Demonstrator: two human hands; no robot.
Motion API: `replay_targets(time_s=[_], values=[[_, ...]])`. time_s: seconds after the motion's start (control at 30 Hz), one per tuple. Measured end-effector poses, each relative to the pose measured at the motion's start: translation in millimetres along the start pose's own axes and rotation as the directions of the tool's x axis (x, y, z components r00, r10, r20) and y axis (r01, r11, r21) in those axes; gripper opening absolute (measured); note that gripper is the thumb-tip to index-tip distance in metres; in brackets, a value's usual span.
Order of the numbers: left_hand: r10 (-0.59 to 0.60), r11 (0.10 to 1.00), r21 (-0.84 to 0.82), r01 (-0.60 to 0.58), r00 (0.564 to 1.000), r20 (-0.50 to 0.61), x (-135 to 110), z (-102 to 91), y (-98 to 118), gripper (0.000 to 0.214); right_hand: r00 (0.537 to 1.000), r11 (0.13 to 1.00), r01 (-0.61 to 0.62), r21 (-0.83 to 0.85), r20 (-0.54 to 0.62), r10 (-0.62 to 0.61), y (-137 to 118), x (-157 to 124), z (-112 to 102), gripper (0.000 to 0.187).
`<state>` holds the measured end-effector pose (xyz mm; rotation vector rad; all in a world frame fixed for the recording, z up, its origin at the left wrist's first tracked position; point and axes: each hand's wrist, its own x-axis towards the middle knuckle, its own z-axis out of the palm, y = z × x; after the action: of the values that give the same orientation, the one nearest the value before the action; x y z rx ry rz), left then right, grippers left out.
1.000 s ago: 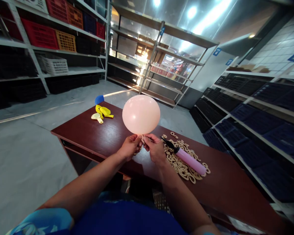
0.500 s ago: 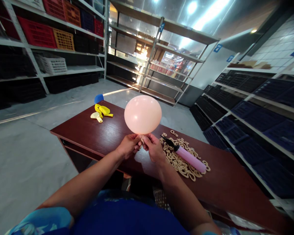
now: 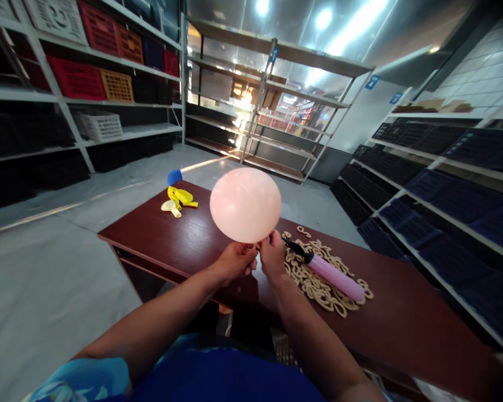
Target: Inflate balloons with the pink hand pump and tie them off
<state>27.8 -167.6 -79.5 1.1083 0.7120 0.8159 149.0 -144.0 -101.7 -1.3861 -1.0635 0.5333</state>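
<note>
A blown-up pale pink balloon [image 3: 245,204] stands above the front part of the dark red-brown table, its neck end pointing down. My left hand [image 3: 237,261] is closed in a pinch at the neck, just under the balloon. On the other side of the neck, my right hand [image 3: 272,252] is closed too, its fingers up against the balloon's underside. The neck itself is mostly hidden by the fingers. Right of my hands, a pink balloon pump [image 3: 336,276] with a black nozzle lies on a heap of beige curly pieces [image 3: 314,287].
Yellow balloons [image 3: 181,196] and a cream balloon [image 3: 171,208], all limp, lie at the far left of the table [image 3: 151,234]. A round blue object [image 3: 174,177] shows past its far corner. Shelves with crates [image 3: 77,78] line the left; dark crates fill the right racks.
My hands have moved slightly apart under the balloon, the right one turned more upright. The balloon looks a little larger and nearer. The whole view has shifted slightly.
</note>
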Motion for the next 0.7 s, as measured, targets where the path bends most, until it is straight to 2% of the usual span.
replay_targets(time_s=[0.07,0.2,0.3,0.37,0.4,0.47,0.53,0.63,0.7], values=[[-0.014,1.000,0.013,0.014,1.000,-0.007,11,-9.5,-2,0.025,0.995,0.986,-0.095,0.138,0.018,0.093,3,3,5,0.018],[-0.003,1.000,-0.024,0.000,0.991,-0.132,41,-33.1,-6,0.032,0.953,0.867,-0.274,0.415,0.238,0.188,9,14,20,0.022],[0.003,0.994,0.102,0.025,0.964,-0.267,62,-58.6,-2,0.037,0.927,0.783,-0.362,0.505,0.282,0.246,16,32,32,0.024],[0.069,0.948,0.313,0.061,0.918,-0.390,72,-83.7,5,0.032,0.919,0.741,-0.393,0.544,0.256,0.300,23,49,37,0.024],[0.134,0.899,0.430,0.084,0.881,-0.453,76,-98.7,9,0.027,0.916,0.725,-0.402,0.559,0.245,0.319,27,58,38,0.024],[0.298,0.760,0.632,0.154,0.781,-0.549,83,-131.0,19,0.015,0.910,0.703,-0.412,0.580,0.231,0.344,32,76,39,0.022],[0.339,0.711,0.665,0.228,0.718,-0.608,88,-160.8,27,0.011,0.900,0.685,-0.433,0.586,0.243,0.361,35,90,38,0.020],[0.327,0.679,0.667,0.307,0.687,-0.649,97,-189.5,33,0.012,0.890,0.673,-0.455,0.583,0.286,0.354,31,102,31,0.017],[0.311,0.657,0.670,0.345,0.686,-0.658,103,-197.3,32,0.014,0.902,0.730,-0.429,0.532,0.297,0.313,26,103,18,0.024]])
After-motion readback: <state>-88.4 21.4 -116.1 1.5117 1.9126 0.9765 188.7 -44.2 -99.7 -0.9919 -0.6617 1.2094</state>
